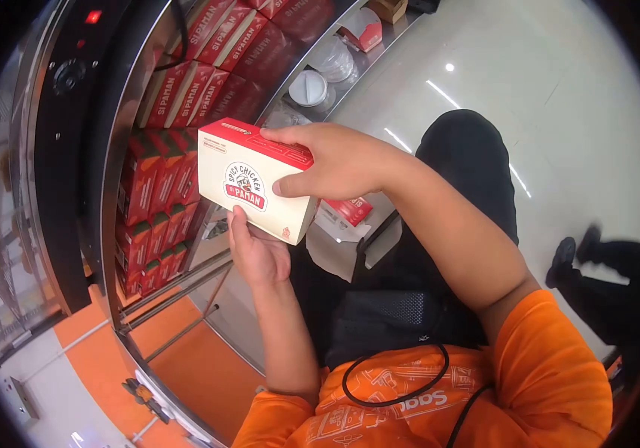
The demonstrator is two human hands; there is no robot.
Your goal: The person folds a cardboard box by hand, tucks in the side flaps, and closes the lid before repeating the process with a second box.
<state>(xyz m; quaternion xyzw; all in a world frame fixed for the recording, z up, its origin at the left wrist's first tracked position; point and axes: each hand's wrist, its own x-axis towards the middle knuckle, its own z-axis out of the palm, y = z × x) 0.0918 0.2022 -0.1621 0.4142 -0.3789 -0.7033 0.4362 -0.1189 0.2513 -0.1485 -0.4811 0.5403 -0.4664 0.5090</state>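
In the head view, both hands are clamped on a rectangular card box, cream on its printed face and red along its upper side (245, 187). It is tilted, held up in front of stacked red card boxes (185, 93) on a metal-framed rack (129, 97). The right hand (350, 153) takes the upper right corner, its thumb on the cream face and its fingers along the red side. The left hand (260, 257) supports the lower edge, a fingertip against the face.

This opposed grip looks sound: one hand steadies while the other carries. Thin card would likely dent under a hard thumb, so light pressure spread near the edges suits it best. The near end is best kept clear of the red-and-white card packaging (350, 211) below the right hand.
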